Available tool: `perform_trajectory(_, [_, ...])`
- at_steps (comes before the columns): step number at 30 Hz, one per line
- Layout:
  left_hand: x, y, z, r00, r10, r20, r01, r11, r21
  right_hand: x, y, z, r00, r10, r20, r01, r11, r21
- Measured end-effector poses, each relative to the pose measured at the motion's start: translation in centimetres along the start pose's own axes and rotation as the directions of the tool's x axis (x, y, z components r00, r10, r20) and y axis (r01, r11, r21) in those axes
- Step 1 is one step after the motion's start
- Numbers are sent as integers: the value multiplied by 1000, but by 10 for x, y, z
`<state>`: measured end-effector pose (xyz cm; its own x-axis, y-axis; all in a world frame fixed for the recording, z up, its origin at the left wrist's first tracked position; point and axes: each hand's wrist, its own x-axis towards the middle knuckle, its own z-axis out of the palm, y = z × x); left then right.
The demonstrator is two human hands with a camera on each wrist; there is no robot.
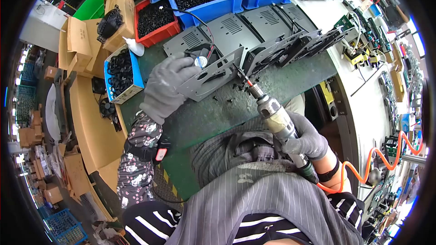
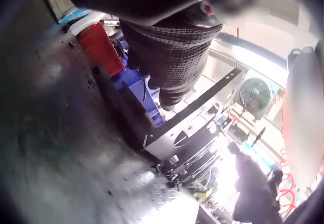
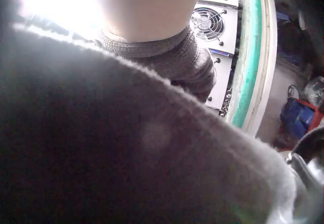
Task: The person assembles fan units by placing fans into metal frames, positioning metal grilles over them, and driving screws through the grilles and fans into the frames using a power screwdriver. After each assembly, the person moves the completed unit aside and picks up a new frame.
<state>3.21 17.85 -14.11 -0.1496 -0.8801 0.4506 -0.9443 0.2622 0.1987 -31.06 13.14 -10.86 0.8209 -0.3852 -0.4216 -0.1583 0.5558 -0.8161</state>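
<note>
In the head view the gloved left hand (image 1: 167, 84) grips a fan with a round label (image 1: 200, 61) against a grey metal panel (image 1: 213, 80), which stands tilted on the green work surface. The gloved right hand (image 1: 305, 137) is wrapped round a pneumatic screwdriver (image 1: 276, 117); its tip points up-left at the panel's right end. In the left wrist view the left hand (image 2: 169, 64) is behind the panel's long edge (image 2: 202, 98), fingertips partly hidden. The right wrist view shows part of the right glove (image 3: 195, 69); dark cloth covers much of the frame.
More panels with fans (image 1: 272, 54) stand in a row to the right. Behind are blue bins (image 1: 206, 11) and a red bin (image 1: 156, 36) of small black parts. A blue-white box (image 1: 123, 76) stands left. An orange air hose (image 1: 363, 179) coils at the right.
</note>
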Motion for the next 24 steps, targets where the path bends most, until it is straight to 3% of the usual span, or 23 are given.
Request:
perform_trajectory(1, [6, -1, 3, 990, 68, 125, -81, 992, 99, 0, 0, 1, 1000, -4, -4, 4, 1000, -4])
perform_trajectory(2, [7, -1, 10, 985, 77, 153, -102, 982, 161, 0, 0, 2, 1000, -1, -9, 1, 1000, 9])
perform_trajectory(7, [12, -3, 10, 982, 110, 153, -137, 975, 176, 5, 0, 4, 1000, 24, -18, -24, 999, 25])
perform_trajectory(8, [14, -5, 9, 994, 70, 80, -69, 997, -18, 5, -3, 7, 999, 17, -32, -16, 1000, 22])
perform_trajectory(10, [15, -1, 5, 993, -85, -85, 44, 914, -403, 6, -3, 5, 999, 31, -16, -30, 999, 25])
perform_trajectory(11, [17, 1, 2, 992, -91, -92, 46, 912, -407, 6, -4, 4, 999, 43, 6, -43, 998, 35])
perform_trajectory(12, [19, 2, -2, 958, -261, 121, 260, 604, -753, 7, -10, 12, 999, 44, -20, -43, 997, 63])
perform_trajectory(13, [19, 3, -3, 877, -303, 373, 430, 146, -891, 6, -8, 11, 999, 49, -19, -48, 998, 51])
perform_trajectory(14, [20, 7, -1, 879, -253, 405, 416, -10, -909, 5, -5, 7, 998, 52, -29, -51, 998, 42])
perform_trajectory(17, [15, 12, 6, 869, -230, 438, 449, -2, -893, 4, -8, 8, 995, 94, -43, -92, 995, 43])
perform_trajectory(19, [14, 10, 9, 851, -295, 434, 447, -25, -894, 4, -9, 10, 995, 57, -80, -55, 998, 33])
perform_trajectory(21, [10, 5, 10, 822, -376, 426, 478, 51, -877, 2, -8, 9, 995, 63, -82, -62, 998, 20])
perform_trajectory(24, [9, 9, 4, 839, -339, 425, 490, 131, -862, 2, -6, 10, 995, 35, -97, -39, 999, -31])
